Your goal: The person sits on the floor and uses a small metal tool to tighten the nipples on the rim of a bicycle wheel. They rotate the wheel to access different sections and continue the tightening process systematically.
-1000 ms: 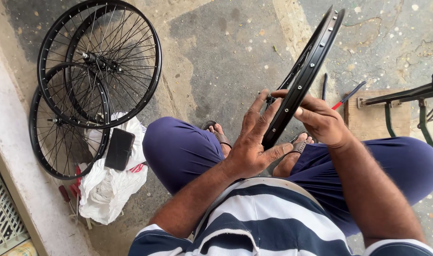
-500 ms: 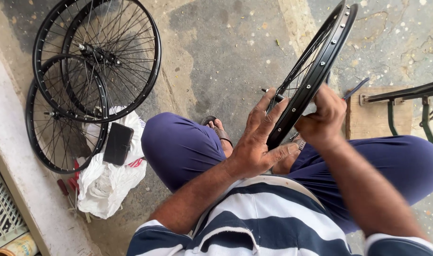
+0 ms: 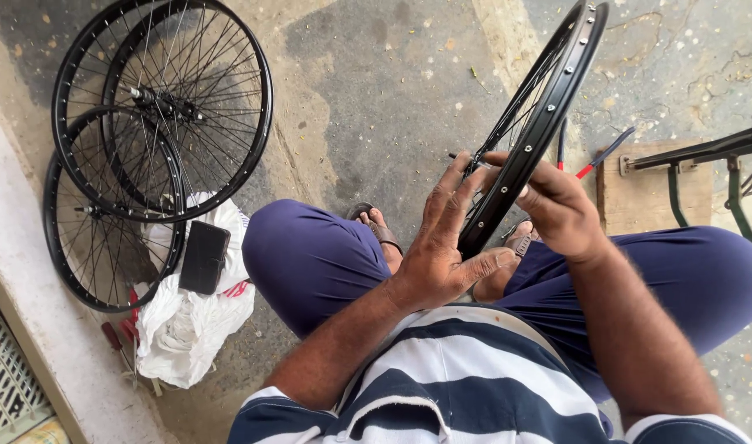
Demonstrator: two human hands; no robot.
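Bicycle wheel rim (image 3: 549, 107): black metal hoop, glossy, drilled with small holes along its inner channel, thin wire spokes running inward. Stands upright on edge between the seated person's knees, its lower arc near the lap, its upper arc rising to the top edge of the view.

Left hand (image 3: 442, 247): palm against the near side of the rim, fingers (image 3: 450, 193) spread and extended upward along the spokes, thumb pointing toward the rim's lower edge. Loose, flat contact rather than a clench.

Right hand (image 3: 557, 205): wrapped over the rim's outer edge from the far side, fingers curled down onto the metal, grasping it.

Finished wheels (image 3: 162, 123): three black spoked wheels with hubs, stacked overlapping flat on the ground at upper left, well apart from the hands.

White plastic bag (image 3: 187, 329): crumpled, soft, lying beside the wheels; contents cannot be told. A flat black rectangular case (image 3: 203, 256) rests on top of it.

Ground (image 3: 376, 99): rough grey concrete, speckled and patched.

Wooden block (image 3: 631, 193): pale, rectangular, to the right, carrying a dark green metal frame (image 3: 705, 152). A red-handled tool (image 3: 598, 160) lies just beside it.

Clothing: blue trousers (image 3: 310, 255), navy-and-white striped shirt (image 3: 475, 370), brown sandal (image 3: 376, 226).
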